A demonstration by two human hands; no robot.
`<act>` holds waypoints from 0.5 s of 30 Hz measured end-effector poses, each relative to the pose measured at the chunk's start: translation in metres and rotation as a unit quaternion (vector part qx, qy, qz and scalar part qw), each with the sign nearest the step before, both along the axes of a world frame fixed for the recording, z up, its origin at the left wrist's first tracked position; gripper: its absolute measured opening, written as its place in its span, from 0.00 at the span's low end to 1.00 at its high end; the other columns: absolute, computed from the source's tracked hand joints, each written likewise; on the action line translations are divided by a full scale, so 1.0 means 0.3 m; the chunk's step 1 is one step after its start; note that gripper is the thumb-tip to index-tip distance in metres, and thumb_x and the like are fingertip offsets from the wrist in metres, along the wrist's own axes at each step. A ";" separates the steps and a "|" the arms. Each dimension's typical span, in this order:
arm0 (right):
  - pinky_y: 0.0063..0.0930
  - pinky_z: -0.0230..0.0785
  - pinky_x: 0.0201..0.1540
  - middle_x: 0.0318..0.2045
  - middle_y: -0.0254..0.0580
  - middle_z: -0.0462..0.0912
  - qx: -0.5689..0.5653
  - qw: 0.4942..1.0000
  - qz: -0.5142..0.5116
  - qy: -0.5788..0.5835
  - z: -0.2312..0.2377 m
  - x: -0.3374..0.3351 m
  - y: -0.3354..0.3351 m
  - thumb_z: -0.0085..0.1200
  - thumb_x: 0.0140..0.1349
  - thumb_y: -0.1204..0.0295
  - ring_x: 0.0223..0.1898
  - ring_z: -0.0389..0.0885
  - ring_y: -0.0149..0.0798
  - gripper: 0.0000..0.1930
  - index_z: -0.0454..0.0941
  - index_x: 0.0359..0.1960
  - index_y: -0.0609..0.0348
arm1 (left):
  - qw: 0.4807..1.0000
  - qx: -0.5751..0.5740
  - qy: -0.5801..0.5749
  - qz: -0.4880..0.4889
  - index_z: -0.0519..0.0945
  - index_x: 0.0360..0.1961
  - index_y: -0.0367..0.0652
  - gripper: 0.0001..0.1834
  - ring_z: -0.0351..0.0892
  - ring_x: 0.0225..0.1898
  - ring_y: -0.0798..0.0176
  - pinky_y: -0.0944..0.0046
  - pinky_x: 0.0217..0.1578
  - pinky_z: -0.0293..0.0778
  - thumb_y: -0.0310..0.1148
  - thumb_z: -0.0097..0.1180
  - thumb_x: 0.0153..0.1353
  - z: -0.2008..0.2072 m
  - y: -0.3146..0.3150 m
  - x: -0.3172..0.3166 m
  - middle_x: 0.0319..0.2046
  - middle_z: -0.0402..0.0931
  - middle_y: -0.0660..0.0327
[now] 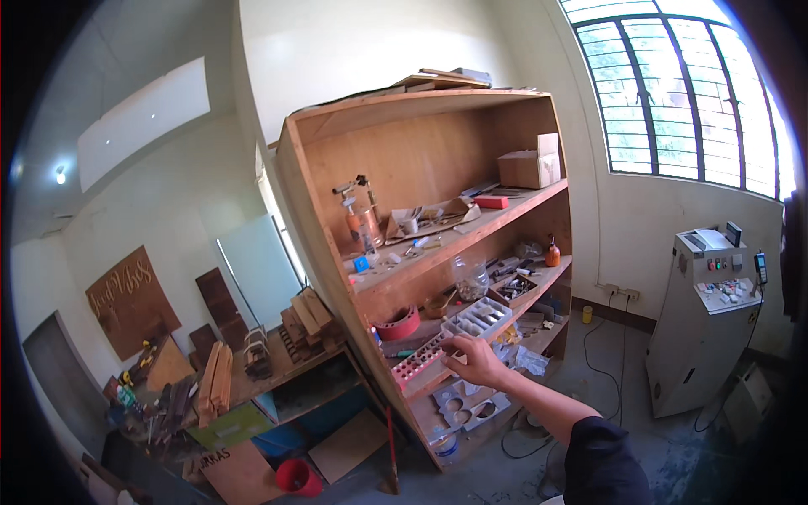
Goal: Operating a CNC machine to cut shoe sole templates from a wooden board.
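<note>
My right hand [473, 360] reaches in from the lower right to a low shelf of the wooden shelf unit [295, 177]. Its bent fingers are closed together at the right end of a pinkish-red rack with rows of holes [418, 364]; whatever they hold, if anything, is too small to make out. Just behind the hand sits a grey divided tray [477, 318] with small parts in its compartments. A red ring-shaped container [397, 325] stands left of the tray. Under the hand, a lower shelf bears a grey piece with round openings [457, 411]. My left hand is out of view.
Above are a blowtorch [364, 223] and a cardboard box [520, 169]. An orange bottle [552, 252] stands on the middle shelf. A grey machine cabinet [703, 337] is at right, with cables [619, 379] on the floor. Left is a workbench with wood strips [215, 383]; a red bucket [298, 478] stands below.
</note>
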State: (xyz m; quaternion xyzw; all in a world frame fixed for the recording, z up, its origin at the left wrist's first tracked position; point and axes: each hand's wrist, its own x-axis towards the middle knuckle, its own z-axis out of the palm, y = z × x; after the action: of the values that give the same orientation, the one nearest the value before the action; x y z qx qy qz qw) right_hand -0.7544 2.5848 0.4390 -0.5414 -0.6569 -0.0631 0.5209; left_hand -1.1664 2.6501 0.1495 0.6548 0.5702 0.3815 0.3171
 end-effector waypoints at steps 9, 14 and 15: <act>0.34 0.75 0.39 0.33 0.48 0.83 -0.054 0.991 0.099 0.074 -0.279 0.104 -0.147 0.59 0.58 0.70 0.35 0.83 0.42 0.14 0.78 0.43 0.64 | 0.999 -0.028 -0.003 -0.028 0.77 0.29 0.42 0.14 0.73 0.19 0.61 0.57 0.24 0.72 0.41 0.48 0.64 -0.038 -0.171 0.328 0.20 0.74 0.60; 0.34 0.75 0.39 0.33 0.48 0.83 -0.217 0.963 0.147 0.057 -0.651 0.177 -0.314 0.57 0.60 0.64 0.35 0.83 0.42 0.16 0.78 0.45 0.60 | 0.998 -0.066 -0.015 -0.016 0.77 0.29 0.42 0.14 0.73 0.19 0.61 0.58 0.23 0.71 0.40 0.48 0.64 -0.086 -0.312 0.548 0.20 0.74 0.60; 0.35 0.75 0.40 0.33 0.49 0.83 -0.278 0.950 0.134 0.050 -0.719 0.201 -0.358 0.57 0.60 0.63 0.36 0.83 0.43 0.16 0.78 0.45 0.59 | 0.997 -0.077 -0.018 -0.011 0.77 0.29 0.42 0.13 0.73 0.19 0.61 0.58 0.23 0.71 0.40 0.49 0.64 -0.100 -0.345 0.585 0.20 0.74 0.60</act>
State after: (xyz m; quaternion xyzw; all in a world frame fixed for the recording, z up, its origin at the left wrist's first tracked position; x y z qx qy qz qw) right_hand -0.6941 2.4775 0.2232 -0.5747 -0.6879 0.2195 0.3852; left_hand -0.9909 2.5465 0.1196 0.6279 0.5848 0.3447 0.3807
